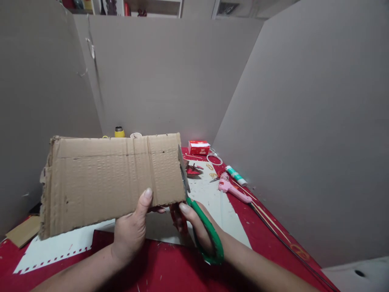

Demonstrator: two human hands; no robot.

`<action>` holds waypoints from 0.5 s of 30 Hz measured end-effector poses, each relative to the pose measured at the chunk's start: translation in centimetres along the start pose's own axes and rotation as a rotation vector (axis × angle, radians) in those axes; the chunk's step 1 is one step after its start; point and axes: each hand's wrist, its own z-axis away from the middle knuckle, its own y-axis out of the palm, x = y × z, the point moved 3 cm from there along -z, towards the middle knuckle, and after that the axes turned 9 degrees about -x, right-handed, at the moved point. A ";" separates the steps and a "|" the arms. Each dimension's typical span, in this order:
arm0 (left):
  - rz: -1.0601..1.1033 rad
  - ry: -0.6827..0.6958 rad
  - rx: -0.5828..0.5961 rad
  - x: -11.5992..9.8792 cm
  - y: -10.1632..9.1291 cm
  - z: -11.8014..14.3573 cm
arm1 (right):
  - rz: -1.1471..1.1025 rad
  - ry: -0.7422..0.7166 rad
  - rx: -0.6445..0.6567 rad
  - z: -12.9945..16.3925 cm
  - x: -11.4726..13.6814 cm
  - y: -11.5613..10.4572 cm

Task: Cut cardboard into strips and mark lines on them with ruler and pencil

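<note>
Left hand gripping cardboard sheet (held upright), right hand grasping green scissors, blades at its right edge

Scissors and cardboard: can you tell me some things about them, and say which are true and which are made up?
1. The scissors have green handles. True.
2. The left hand holds the cardboard sheet by its bottom edge. True.
3. The scissors are in the left hand. False: the right hand holds them, blades at the cardboard's right edge.
4. The pink glue gun is in somebody's hand. False: it lies on the table.
5. The table's cover is blue. False: it is red.
</note>
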 end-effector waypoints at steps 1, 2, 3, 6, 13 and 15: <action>-0.004 -0.004 0.007 -0.1 0.1 0.1 | 0.000 -0.003 -0.002 0.0 0.0 0.0; -0.004 -0.010 0.017 -0.1 0.1 0.2 | -0.002 -0.006 -0.001 0.0 0.0 0.1; 0.004 -0.017 0.023 -0.1 0.2 0.2 | -0.005 -0.009 0.001 0.0 0.0 0.1; 0.060 -0.061 0.047 0.3 0.4 0.3 | -0.012 -0.018 -0.001 0.0 0.2 0.1; 0.099 -0.111 0.047 0.8 0.4 0.5 | -0.012 -0.042 -0.061 0.4 -0.2 0.2; 0.078 -0.118 0.064 0.5 0.5 0.6 | -0.024 -0.046 -0.079 0.5 -0.4 0.3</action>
